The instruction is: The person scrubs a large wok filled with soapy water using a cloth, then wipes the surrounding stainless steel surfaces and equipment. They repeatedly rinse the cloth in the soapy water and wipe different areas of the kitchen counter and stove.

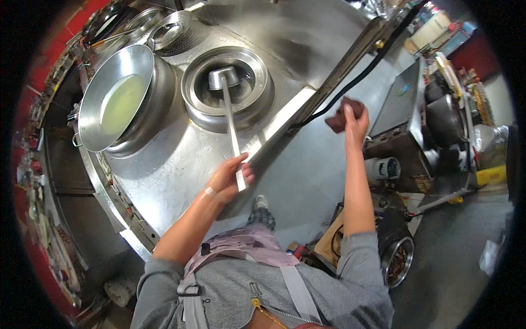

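Note:
My left hand (230, 177) grips the end of the long flat handle of a metal ladle (224, 80). The ladle's bowl is over a round steel well (201, 96) in the stainless steel range; whether it touches the inside I cannot tell. In my right hand (356, 121) is a crumpled dark brown cloth (339, 119), raised over the floor to the right of the range. A wide metal wok (92, 119) with pale yellow-green liquid leans tilted on another round ring, left of the well.
Behind the wok stand a perforated metal strainer (185, 31) and other pans. A black hose (361, 72) runs along the range's edge. To the right are a metal worktable (396, 98), a gas cylinder (382, 168) and a round metal bowl (399, 263) with dark bits inside.

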Motion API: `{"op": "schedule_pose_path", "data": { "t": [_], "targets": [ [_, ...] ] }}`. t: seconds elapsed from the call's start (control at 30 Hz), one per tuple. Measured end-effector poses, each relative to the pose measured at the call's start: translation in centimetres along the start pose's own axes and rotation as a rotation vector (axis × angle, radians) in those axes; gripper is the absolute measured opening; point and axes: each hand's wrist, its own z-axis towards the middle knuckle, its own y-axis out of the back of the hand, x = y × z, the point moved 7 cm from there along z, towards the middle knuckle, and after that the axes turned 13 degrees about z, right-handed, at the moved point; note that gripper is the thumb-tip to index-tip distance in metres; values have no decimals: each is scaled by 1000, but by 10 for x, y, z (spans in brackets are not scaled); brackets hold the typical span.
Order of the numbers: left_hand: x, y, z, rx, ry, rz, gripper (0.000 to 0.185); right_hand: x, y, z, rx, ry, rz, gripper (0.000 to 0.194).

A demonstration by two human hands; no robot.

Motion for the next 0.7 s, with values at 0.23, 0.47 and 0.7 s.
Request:
{"op": "schedule_pose_path", "data": {
  "t": [0.23, 0.47, 0.7],
  "targets": [
    [-68, 91, -119, -419, -361, 121, 46, -185, -103, 48, 784, 434, -1093, 17],
    [-105, 137, -151, -749, -605, 66, 38, -169, -203, -184, 954, 537, -462, 10],
    [-112, 154, -150, -631, -636, -30, 33, -182, -176, -202, 1317, 253, -573, 23]
  ]
}}
